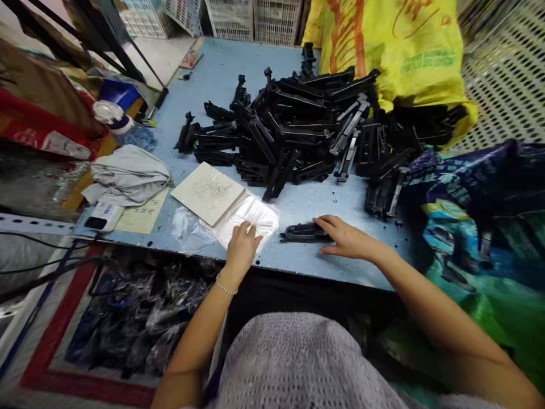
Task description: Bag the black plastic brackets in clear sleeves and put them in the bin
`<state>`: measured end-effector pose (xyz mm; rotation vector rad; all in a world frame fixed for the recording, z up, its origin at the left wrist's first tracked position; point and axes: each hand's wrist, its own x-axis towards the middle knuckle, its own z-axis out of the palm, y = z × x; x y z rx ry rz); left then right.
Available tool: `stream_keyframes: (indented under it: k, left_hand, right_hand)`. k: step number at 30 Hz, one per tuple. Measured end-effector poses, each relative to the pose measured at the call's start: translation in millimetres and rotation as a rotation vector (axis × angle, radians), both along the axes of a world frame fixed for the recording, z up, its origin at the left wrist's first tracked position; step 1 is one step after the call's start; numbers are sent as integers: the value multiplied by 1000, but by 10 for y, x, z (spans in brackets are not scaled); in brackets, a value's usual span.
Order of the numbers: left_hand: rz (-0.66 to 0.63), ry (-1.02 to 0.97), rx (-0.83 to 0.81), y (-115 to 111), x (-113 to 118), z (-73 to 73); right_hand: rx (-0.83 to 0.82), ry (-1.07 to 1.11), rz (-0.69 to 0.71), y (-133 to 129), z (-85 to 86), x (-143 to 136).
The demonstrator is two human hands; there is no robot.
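A stack of clear plastic bags (pixel 259 213) lies near the table's front edge, partly under a square, pale board (pixel 208 192). My left hand (pixel 243 247) presses bent fingertips onto the top bag and appears to pinch it; the thumb's contact is hard to see. To the right, a long black plastic part (pixel 300 232) lies flat on the table. My right hand (pixel 344 238) is around its right end, fingers on the far side and thumb on the near side. Beyond both hands spreads a large heap of similar black parts (pixel 293 125), some with grey strips.
A yellow sack (pixel 409 62) spills black parts at the back right. On the left are a grey cloth (pixel 130 173), a small white box (pixel 104 216) and a yellow paper (pixel 147 213). Dark blue and green bags (pixel 481 182) crowd the right side. Bagged items (pixel 140 318) sit below the table.
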<state>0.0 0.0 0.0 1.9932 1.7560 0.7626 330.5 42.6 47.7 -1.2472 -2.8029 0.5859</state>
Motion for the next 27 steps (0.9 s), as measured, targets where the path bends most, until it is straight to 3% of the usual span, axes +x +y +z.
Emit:
stream_keyframes:
  k: [2, 4, 7, 9, 11, 14, 16, 18, 21, 23, 27]
  left_hand:
    - [48, -71, -18, 124, -51, 2]
    - [73, -177, -76, 228, -131, 4]
    - [66, -410, -245, 314, -274, 14]
    - [97, -526, -316, 322, -336, 37]
    - [121, -560, -263, 302, -359, 79]
    - [28, -451, -84, 261, -363, 154]
    - [-26, -382, -57, 248, -368, 175]
    - [15, -453, -133, 248, -366, 159]
    - [112, -700, -260, 245, -330, 101]
    - [123, -751, -247, 231, -296, 82]
    - [-7, -373, -59, 217, -302, 108]
  right_hand:
    - [32, -30, -176, -124, -74, 76]
    - [-66, 66, -330, -224, -108, 91]
    - [-484, 478, -533, -315, -83, -84]
    - [-840, 800, -547, -351, -66, -323]
    - [-1158, 1016, -476, -382, -82, -593]
    - [-1471, 1082, -453, -429, -154, -909]
    - [-1553, 1090, -563, -450, -185, -1022]
    - [-1573, 1161, -657, -449, -174, -1092]
    - [-1499, 1290, -629, -387, -101, -1223]
    - [-1398, 1339, -615, -313, -68, -1337]
    - [-1387, 1363, -667, -221, -117, -1457]
